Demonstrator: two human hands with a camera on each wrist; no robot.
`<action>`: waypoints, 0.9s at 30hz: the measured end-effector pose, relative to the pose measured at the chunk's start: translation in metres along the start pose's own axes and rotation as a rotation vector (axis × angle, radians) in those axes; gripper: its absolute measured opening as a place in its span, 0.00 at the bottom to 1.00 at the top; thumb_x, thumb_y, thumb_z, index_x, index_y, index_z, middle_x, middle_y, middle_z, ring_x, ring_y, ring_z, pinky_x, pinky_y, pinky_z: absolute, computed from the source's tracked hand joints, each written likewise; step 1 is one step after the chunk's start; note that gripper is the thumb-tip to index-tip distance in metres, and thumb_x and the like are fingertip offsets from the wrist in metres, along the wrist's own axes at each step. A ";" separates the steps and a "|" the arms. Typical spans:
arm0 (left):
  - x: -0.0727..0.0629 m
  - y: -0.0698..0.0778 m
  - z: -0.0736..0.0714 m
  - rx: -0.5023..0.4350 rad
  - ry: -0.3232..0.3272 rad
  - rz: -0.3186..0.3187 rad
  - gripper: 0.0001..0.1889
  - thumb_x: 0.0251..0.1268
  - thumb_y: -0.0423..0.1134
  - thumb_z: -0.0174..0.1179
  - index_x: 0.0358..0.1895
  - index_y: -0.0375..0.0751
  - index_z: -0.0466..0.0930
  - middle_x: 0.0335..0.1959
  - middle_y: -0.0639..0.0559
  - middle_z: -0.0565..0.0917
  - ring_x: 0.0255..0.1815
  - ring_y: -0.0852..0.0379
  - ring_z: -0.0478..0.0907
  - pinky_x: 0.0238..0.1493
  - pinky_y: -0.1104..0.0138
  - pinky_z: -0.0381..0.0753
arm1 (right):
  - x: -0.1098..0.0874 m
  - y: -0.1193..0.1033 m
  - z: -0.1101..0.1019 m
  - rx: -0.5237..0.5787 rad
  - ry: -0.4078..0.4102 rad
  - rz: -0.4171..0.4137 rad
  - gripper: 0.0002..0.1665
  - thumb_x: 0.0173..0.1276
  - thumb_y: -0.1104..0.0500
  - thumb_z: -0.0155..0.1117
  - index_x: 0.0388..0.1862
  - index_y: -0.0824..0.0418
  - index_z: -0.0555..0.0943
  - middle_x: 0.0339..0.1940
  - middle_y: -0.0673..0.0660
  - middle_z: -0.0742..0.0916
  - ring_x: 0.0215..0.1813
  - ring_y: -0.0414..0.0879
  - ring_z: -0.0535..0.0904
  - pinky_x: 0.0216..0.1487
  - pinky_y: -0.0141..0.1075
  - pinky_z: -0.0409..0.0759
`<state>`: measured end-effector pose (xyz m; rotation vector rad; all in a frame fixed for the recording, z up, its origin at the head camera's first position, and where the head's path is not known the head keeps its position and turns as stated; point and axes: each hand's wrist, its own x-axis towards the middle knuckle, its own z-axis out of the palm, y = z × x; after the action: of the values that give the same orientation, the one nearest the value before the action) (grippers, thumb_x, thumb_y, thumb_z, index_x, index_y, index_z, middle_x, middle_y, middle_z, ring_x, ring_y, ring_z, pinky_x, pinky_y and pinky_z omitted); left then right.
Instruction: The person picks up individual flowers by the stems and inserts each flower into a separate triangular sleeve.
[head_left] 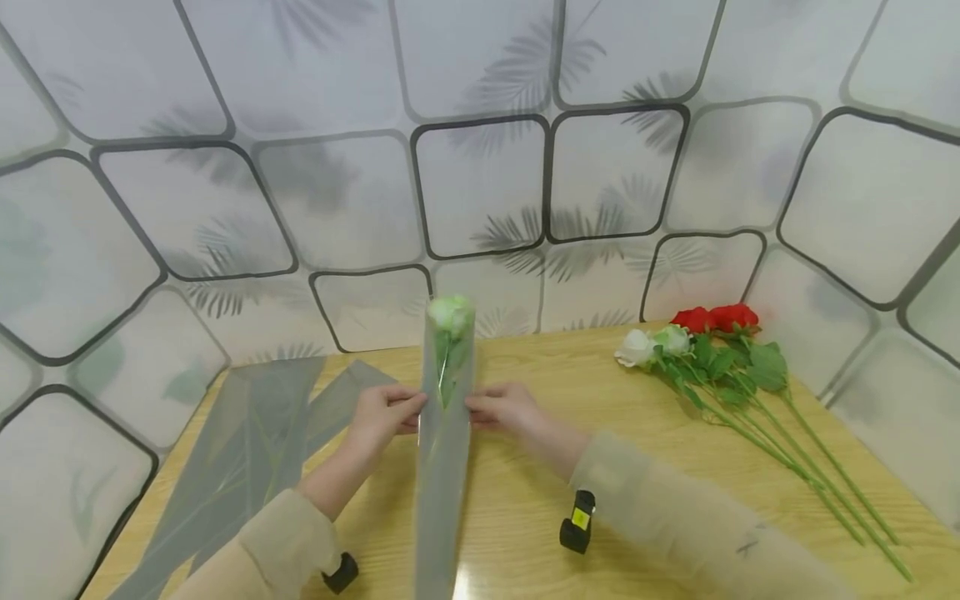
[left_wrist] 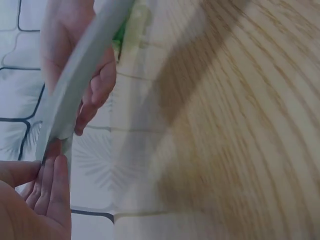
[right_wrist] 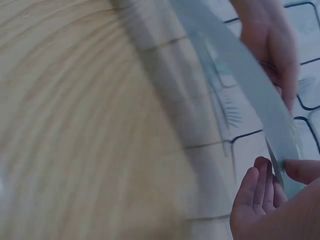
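Observation:
Between both hands a long, narrow grey flower sleeve (head_left: 441, 467) with a clear front stands over the table, its lower end leaving the head view at the bottom. Inside its top sits a pale green-white rose (head_left: 450, 315), leaves and stem showing through the film. My left hand (head_left: 384, 417) pinches the sleeve's left edge between thumb and fingers. On the right edge, my right hand (head_left: 506, 410) pinches it at about the same height. The left wrist view shows the left thumb and fingers (left_wrist: 50, 187) on the sleeve edge; the right wrist view shows the right thumb (right_wrist: 302, 171) against it.
Several flat grey sleeves (head_left: 225, 475) lie overlapping at the table's left. On the right, red roses (head_left: 716, 318) and white roses (head_left: 637, 347) lie with long green stems pointing toward the front right. A patterned curtain (head_left: 480, 183) surrounds the wooden table (head_left: 547, 517).

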<state>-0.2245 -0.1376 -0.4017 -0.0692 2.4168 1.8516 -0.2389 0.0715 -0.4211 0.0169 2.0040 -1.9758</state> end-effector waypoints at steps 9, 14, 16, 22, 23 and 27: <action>0.006 -0.020 -0.007 -0.009 -0.001 -0.036 0.15 0.75 0.29 0.64 0.55 0.17 0.83 0.35 0.38 0.93 0.26 0.62 0.87 0.37 0.65 0.93 | -0.007 0.022 0.019 -0.090 0.035 0.033 0.12 0.74 0.71 0.66 0.51 0.79 0.85 0.35 0.66 0.94 0.28 0.37 0.85 0.34 0.27 0.87; 0.012 -0.032 -0.016 0.024 -0.006 -0.061 0.16 0.75 0.29 0.63 0.56 0.16 0.82 0.32 0.40 0.92 0.26 0.60 0.88 0.37 0.62 0.93 | -0.005 0.022 0.029 -0.063 0.059 0.053 0.11 0.73 0.72 0.67 0.50 0.78 0.86 0.36 0.68 0.93 0.26 0.37 0.86 0.32 0.27 0.87; 0.014 -0.035 -0.019 0.031 -0.011 -0.058 0.16 0.75 0.28 0.63 0.55 0.14 0.81 0.33 0.36 0.92 0.25 0.58 0.88 0.36 0.61 0.93 | -0.002 0.021 0.033 -0.050 0.062 0.058 0.11 0.73 0.72 0.67 0.50 0.78 0.86 0.36 0.68 0.93 0.26 0.37 0.85 0.31 0.26 0.87; 0.017 -0.036 -0.025 0.109 -0.029 -0.032 0.15 0.74 0.28 0.64 0.53 0.14 0.83 0.35 0.30 0.91 0.25 0.56 0.89 0.34 0.61 0.93 | 0.004 0.021 0.040 -0.010 0.079 0.050 0.11 0.70 0.74 0.68 0.48 0.79 0.86 0.32 0.66 0.93 0.24 0.36 0.84 0.30 0.25 0.86; 0.018 -0.036 -0.026 0.126 -0.030 -0.029 0.14 0.74 0.28 0.64 0.52 0.14 0.83 0.35 0.30 0.91 0.24 0.56 0.89 0.34 0.61 0.93 | 0.005 0.021 0.041 -0.002 0.082 0.048 0.11 0.70 0.74 0.68 0.48 0.80 0.86 0.31 0.66 0.93 0.23 0.36 0.84 0.29 0.24 0.85; 0.020 -0.036 -0.030 0.183 -0.018 -0.021 0.14 0.73 0.28 0.65 0.50 0.15 0.84 0.33 0.31 0.91 0.24 0.56 0.89 0.32 0.63 0.92 | 0.006 0.020 0.043 0.026 0.083 0.056 0.12 0.69 0.75 0.67 0.49 0.80 0.86 0.32 0.66 0.93 0.23 0.36 0.84 0.29 0.24 0.86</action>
<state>-0.2420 -0.1752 -0.4309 -0.0632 2.5503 1.6064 -0.2306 0.0288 -0.4419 0.1612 2.0056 -1.9968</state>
